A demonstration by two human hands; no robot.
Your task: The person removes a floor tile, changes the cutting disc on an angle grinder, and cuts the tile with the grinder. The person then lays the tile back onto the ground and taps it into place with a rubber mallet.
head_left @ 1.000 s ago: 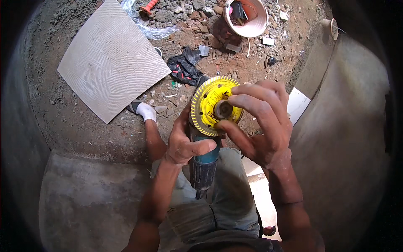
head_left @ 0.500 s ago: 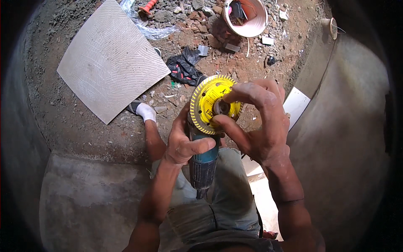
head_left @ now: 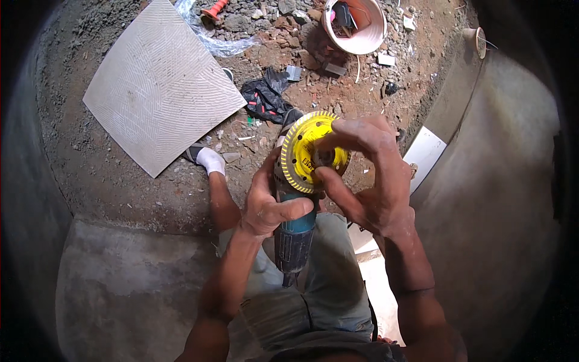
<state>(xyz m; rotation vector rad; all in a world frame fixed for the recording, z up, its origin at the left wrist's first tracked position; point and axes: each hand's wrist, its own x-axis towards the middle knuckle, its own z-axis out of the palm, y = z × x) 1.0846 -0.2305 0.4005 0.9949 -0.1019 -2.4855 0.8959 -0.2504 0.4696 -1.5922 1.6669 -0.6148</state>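
Note:
My left hand (head_left: pixel 265 208) is wrapped round the head of a teal and black angle grinder (head_left: pixel 294 244), its thumb lying across the body. The tool points away from me, above my lap. A yellow cutting disc (head_left: pixel 293 148) with a notched rim sits on the head, its flat face turned up. My right hand (head_left: pixel 386 187) has thumb and forefinger on either side of the round locking nut (head_left: pixel 325 158) at the disc's centre. Its other fingers are curled and partly hide the disc's right side.
A large tile (head_left: pixel 163 90) lies ridged side up at the left, near my foot (head_left: pixel 210 160). A black plastic bag (head_left: pixel 265 99) and a bucket (head_left: pixel 380 27) of odds and ends stand on rubble ahead. A white tile piece (head_left: pixel 425 151) leans at the right wall.
The grinder and disc have shifted slightly to the right, and the disc's face is tilted a little more. My right thumb and forefinger have turned slightly at the nut.

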